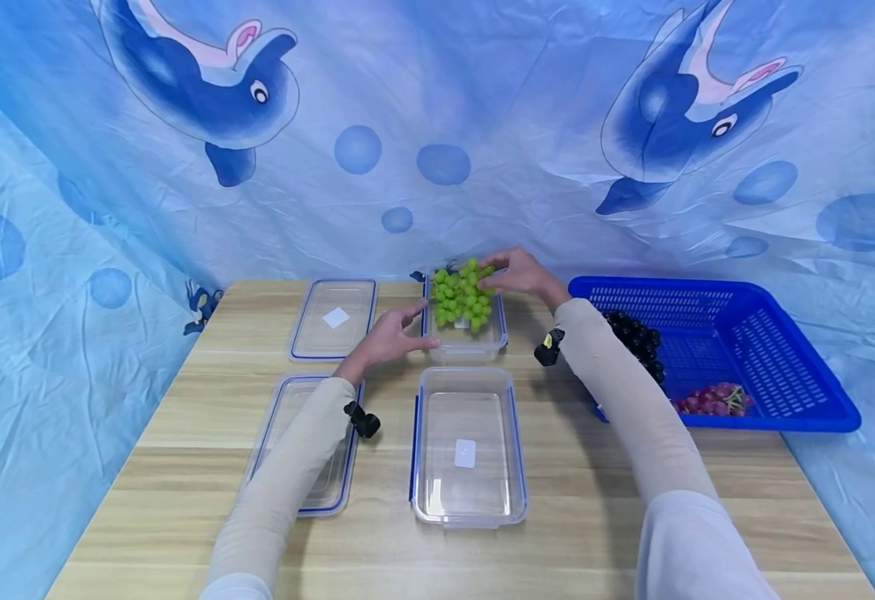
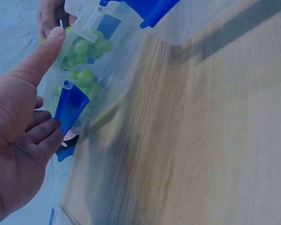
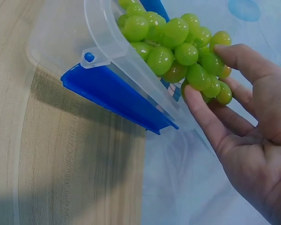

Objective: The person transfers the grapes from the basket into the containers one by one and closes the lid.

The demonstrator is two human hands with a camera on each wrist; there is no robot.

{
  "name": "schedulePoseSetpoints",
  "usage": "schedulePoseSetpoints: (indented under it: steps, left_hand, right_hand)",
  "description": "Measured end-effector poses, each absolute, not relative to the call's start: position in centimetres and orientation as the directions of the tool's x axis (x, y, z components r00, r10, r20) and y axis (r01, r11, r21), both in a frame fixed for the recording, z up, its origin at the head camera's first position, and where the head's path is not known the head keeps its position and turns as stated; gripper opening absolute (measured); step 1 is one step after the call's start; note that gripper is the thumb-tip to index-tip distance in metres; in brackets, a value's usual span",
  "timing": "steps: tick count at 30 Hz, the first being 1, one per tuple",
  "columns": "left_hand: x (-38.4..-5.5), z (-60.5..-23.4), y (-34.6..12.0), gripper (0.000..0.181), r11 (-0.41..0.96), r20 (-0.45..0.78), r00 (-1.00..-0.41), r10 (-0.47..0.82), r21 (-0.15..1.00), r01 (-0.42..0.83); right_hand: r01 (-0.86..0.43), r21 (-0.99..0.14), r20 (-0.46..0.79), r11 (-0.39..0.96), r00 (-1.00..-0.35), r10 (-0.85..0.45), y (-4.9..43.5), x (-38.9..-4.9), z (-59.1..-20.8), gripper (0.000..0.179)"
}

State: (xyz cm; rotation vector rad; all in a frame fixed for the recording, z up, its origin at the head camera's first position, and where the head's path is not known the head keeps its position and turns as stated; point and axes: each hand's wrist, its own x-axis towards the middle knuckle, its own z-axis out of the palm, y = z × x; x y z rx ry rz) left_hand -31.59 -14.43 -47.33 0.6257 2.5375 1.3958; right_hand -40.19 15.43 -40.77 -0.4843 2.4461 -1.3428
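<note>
A bunch of green grapes (image 1: 462, 293) lies in the far clear plastic container (image 1: 467, 353), with part of it rising over the far right rim. My right hand (image 1: 520, 273) holds the end of the bunch between thumb and fingers, as the right wrist view shows with the grapes (image 3: 174, 44) against the rim. At the container's left side is my left hand (image 1: 394, 333), thumb and fingers spread apart. In the left wrist view, that thumb (image 2: 47, 49) reaches the rim and the fingers are by a blue latch (image 2: 71, 105).
A second clear container (image 1: 471, 492) stands nearer on the wooden table. Two clear lids with blue seals, a far lid (image 1: 330, 337) and a near lid (image 1: 328, 487), lie to the left. At right, a blue basket (image 1: 805, 400) holds black grapes (image 1: 638, 337) and red grapes (image 1: 711, 400).
</note>
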Motion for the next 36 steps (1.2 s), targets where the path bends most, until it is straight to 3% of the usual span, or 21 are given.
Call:
schedulePoseSetpoints:
  steps: [8, 17, 24, 36]
  left_hand:
    - [-31.8, -47.3, -14.5, 0.098, 0.468, 0.031, -0.894, 0.447, 0.844, 0.263]
    - [-31.7, -47.3, -14.4, 0.098, 0.466, 0.034, -0.893, 0.449, 0.844, 0.267]
    - [-31.7, -47.3, -14.4, 0.098, 0.467, 0.044, -0.891, 0.451, 0.839, 0.278]
    - [-31.8, -47.5, -14.4, 0.097, 0.469, 0.051, -0.890, 0.453, 0.836, 0.287]
  right_hand:
    - [-0.161, -0.802, -0.125, 0.575, -0.896, -0.425, 15.1, -40.3, -41.1, 0.050]
    - [-0.305, -0.654, -0.038, 0.693, -0.901, -0.433, 14.6, -40.1, -40.9, 0.051]
    - [-0.326, -0.585, -0.010, 0.742, -0.912, -0.409, 14.4, -39.8, -40.7, 0.052]
    - [-0.306, -0.555, -0.148, 0.774, -0.879, -0.453, 14.4, -40.6, -41.0, 0.073]
